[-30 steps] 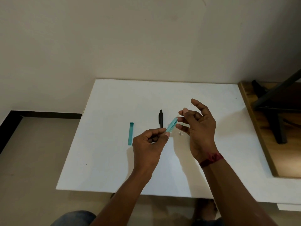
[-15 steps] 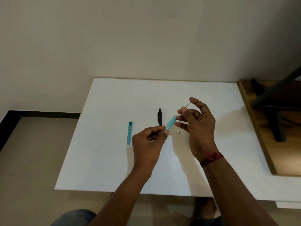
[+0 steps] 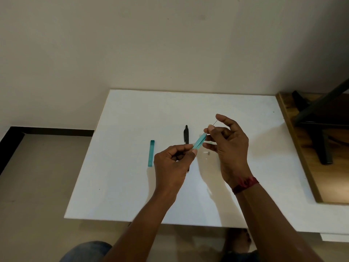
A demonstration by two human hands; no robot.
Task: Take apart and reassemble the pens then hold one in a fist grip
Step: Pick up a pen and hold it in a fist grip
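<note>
I observed the left hand pinching the barrel by its near end, thumb against forefinger, above the table. The right hand pinched the refill at the barrel's far end.

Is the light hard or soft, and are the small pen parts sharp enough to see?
Head view: soft light, faint shadows on the white rectangular table, no glare; the translucent teal pen barrel in the left hand looks slightly smeared; the thin dark refill pinched by the right hand is barely visible.
</note>
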